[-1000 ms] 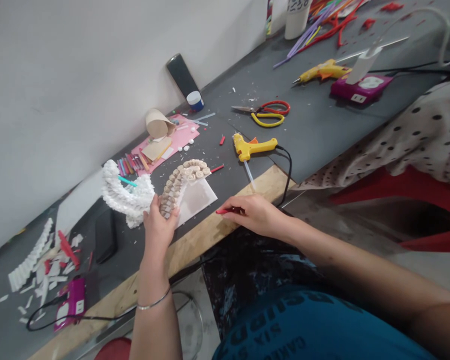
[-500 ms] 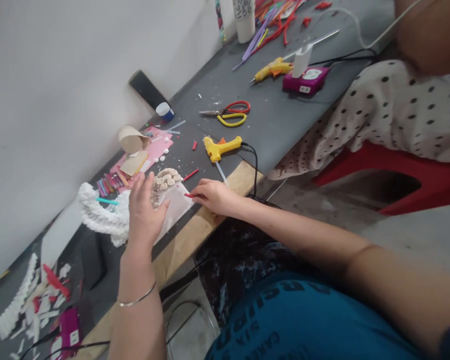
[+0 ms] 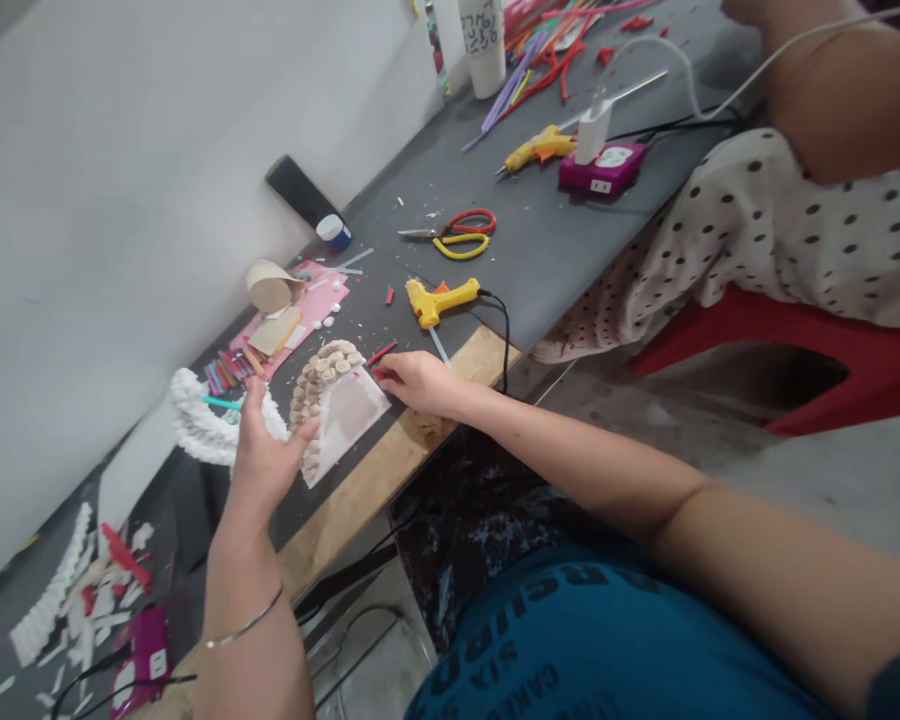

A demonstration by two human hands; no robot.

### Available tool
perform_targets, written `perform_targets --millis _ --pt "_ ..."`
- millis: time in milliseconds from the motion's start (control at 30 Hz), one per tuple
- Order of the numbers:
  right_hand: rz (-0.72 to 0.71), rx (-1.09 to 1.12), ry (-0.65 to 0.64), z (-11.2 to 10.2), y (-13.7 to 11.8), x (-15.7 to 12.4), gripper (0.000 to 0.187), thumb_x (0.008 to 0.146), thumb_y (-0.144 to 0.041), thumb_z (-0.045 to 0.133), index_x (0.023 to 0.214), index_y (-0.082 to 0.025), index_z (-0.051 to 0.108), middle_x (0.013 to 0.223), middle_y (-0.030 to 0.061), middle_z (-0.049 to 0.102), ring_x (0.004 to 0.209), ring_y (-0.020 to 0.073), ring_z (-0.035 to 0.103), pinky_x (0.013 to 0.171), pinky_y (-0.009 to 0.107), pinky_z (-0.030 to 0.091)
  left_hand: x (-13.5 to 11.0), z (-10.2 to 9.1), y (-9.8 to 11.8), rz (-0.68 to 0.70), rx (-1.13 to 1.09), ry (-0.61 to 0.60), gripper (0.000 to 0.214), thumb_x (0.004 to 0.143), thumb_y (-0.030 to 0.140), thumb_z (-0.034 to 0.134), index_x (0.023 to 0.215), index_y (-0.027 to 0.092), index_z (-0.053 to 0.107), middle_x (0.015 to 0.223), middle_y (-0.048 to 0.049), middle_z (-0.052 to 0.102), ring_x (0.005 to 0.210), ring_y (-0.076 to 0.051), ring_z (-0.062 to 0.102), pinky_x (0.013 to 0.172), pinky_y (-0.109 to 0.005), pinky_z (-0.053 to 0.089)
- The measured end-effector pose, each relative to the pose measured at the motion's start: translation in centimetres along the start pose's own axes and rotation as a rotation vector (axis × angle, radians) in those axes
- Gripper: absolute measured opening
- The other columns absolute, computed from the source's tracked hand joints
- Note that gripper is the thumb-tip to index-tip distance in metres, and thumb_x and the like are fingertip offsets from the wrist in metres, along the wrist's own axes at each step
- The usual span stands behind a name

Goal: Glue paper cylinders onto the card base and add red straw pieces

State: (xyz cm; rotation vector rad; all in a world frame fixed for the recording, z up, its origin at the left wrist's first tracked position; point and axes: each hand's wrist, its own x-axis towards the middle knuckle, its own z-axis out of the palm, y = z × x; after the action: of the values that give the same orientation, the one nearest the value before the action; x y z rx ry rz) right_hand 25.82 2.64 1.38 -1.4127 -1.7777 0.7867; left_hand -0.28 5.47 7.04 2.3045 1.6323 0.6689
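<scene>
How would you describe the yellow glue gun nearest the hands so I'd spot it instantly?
Start at the long grey workbench. Just past the right hand lies a yellow hot glue gun trailing a black cord. Unlike the other yellow glue gun, far along beside the magenta socket, it sits just below the scissors.

Upside down on the teal T-shirt (image 3: 570, 640) at 6 o'clock, "SIX" is legible above partial print. Marks on the white cup (image 3: 482, 45) at 12 o'clock are too blurred to read.

Arch of beige paper coils (image 3: 328, 364)
</scene>
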Motion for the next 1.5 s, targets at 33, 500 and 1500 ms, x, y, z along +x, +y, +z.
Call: perform_targets --millis 33,500,1500 --pt "0.018 0.017 -0.002 -0.1 -0.2 -0.2 0.015 0.094 -0.016 0.054 0.100 -0.015 0.067 0.099 0.0087 0.074 0.088 0.0186 0.064 0.072 0.025 0.040 -1.1 -0.1 -0.8 -0.065 -0.042 0.007 0.098 0.078 0.041 0.073 0.157 0.020 0.020 0.161 -0.0207 0.031 0.149 -0.030 0.032 0.121 -0.050 0.028" --pt "0.072 0.221 -0.079 1.0 -1.3 -0.5 0.008 0.091 -0.021 0.050 0.087 -0.019 0.057 0.078 -0.0004 0.066 0.069 0.0125 0.056 0.065 0.023 0.039 -7.8 2.4 -2.9 -0.524 -0.534 0.224 0.059 0.090 0.055 0.059 0.137 0.020 0.051 0.146 -0.0191 0.053 0.135 -0.028 0.053 0.113 -0.047 0.043" --pt "0.081 0.157 -0.075 2.2 -0.5 -1.7 0.011 0.091 -0.031 0.047 0.088 -0.022 0.052 0.084 0.0014 0.067 0.075 0.0171 0.058 0.068 0.028 0.040 -7.6 5.0 4.4 -0.863 -1.507 0.607 0.029 0.085 -0.004 0.055 0.099 0.016 0.069 0.110 -0.0068 0.075 0.112 -0.017 0.068 0.107 -0.036 0.050"
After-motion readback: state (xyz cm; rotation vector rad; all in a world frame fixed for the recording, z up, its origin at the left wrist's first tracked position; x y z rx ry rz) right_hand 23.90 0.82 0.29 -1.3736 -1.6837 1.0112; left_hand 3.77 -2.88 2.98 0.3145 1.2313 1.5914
